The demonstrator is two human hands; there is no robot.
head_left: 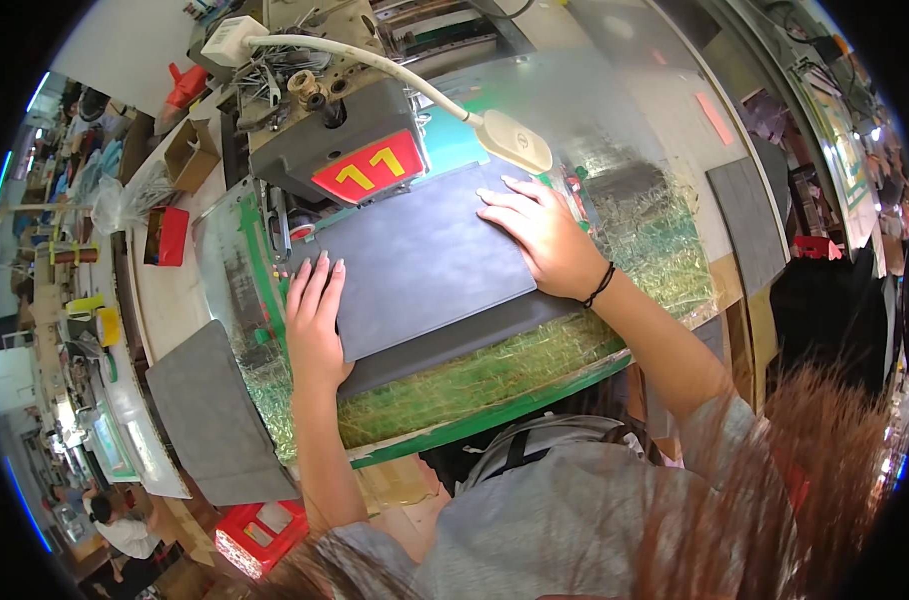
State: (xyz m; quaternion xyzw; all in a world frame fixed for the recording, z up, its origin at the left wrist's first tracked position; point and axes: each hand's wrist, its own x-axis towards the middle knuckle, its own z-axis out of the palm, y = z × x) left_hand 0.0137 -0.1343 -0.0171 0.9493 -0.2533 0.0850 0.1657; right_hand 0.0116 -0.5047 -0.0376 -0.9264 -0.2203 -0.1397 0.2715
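A dark grey flat panel, leather-like with a smooth face, lies in front of the machine head. Beneath its near edge another dark sheet sticks out. My left hand rests along the panel's left edge, fingers stretched toward the machine. On the panel's upper right corner lies my right hand, fingers spread, a black band around the wrist. Neither hand is closed around anything. The panel's far edge runs close to the machine head, and what lies under the head is hidden.
A white gooseneck lamp reaches over the panel's far side. Dark grey pieces lie left and right of the green-edged work surface. A red box, an open carton and loose metal parts stand farther off.
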